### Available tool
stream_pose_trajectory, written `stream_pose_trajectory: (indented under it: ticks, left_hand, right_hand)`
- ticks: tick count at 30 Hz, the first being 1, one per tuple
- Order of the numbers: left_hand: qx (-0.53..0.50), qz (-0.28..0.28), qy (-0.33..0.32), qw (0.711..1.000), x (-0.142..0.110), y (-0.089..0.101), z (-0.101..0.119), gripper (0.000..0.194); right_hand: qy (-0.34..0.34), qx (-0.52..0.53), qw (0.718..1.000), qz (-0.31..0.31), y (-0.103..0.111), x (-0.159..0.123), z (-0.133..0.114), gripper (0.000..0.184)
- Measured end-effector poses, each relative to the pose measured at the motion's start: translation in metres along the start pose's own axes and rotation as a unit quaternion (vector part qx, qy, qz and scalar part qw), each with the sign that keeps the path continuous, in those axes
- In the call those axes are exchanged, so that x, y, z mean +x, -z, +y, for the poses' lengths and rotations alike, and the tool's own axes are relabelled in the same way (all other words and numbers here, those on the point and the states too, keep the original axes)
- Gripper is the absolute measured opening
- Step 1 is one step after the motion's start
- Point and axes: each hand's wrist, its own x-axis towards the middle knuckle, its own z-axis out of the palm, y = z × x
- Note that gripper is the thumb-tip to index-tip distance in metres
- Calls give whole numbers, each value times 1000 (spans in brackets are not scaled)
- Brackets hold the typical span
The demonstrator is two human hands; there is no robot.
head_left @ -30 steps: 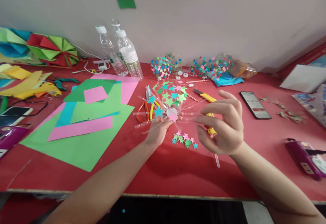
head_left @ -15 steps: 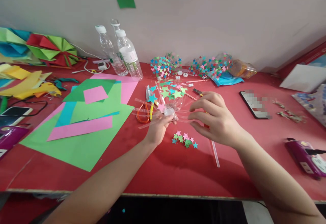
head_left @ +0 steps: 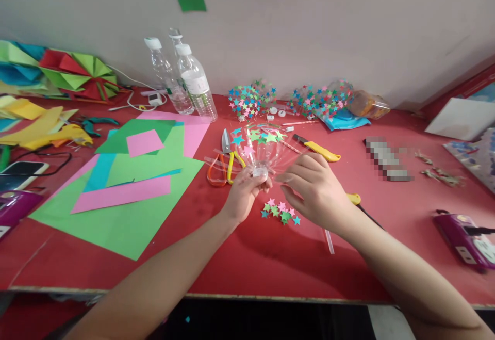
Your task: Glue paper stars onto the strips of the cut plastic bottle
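My left hand [head_left: 244, 191] is closed around the clear neck of a cut plastic bottle [head_left: 260, 171]. Thin transparent strips fan out from this neck, and pink, green and blue paper stars sit on several of them. Close to the strips on the right, my right hand [head_left: 315, 188] has its fingers loosely curved and slightly apart, with nothing visible in them; its thumb is mostly hidden. Below the hands lies a small group of loose paper stars [head_left: 281, 212]. Scissors [head_left: 226, 159] with orange and yellow handles rest left of the bottle piece.
A yellow cutter [head_left: 323, 150] lies behind my right hand. Finished star-covered bottle pieces [head_left: 320, 98] and upright plastic bottles [head_left: 197, 84] stand by the wall. Coloured paper sheets [head_left: 154, 231] spread left. A phone [head_left: 386, 159] and purple power strip [head_left: 464, 239] lie right.
My right hand has moved left and slightly down, closer to the strips, uncovering the yellow cutter. The bottle piece in my left hand has shifted slightly right and turned a little.
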Motion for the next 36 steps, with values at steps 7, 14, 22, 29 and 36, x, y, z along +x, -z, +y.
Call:
stream_pose_trajectory:
  ticks: [7, 14, 22, 29, 36]
  left_hand:
    - [-9, 1, 16, 1000, -2, -4, 0, 18]
    - [-5, -10, 44, 999, -4, -8, -3, 31]
    - [23, -57, 47, 997, -4, -5, -7, 33]
    - [36, -32, 45, 998, -4, -3, -8, 34]
    - [46, -19, 0, 999, -1, -3, -5, 22]
  right_hand:
    - [-34, -5, 999, 34, -24, -6, -5, 12]
    - [-5, -43, 995, 95, -33, -11, -7, 10]
    - [12, -59, 991, 120, -34, -12, -4, 9]
    - [-26, -28, 994, 102, -31, -8, -8, 11]
    - [-63, 50, 990, 115, -22, -4, -9, 6]
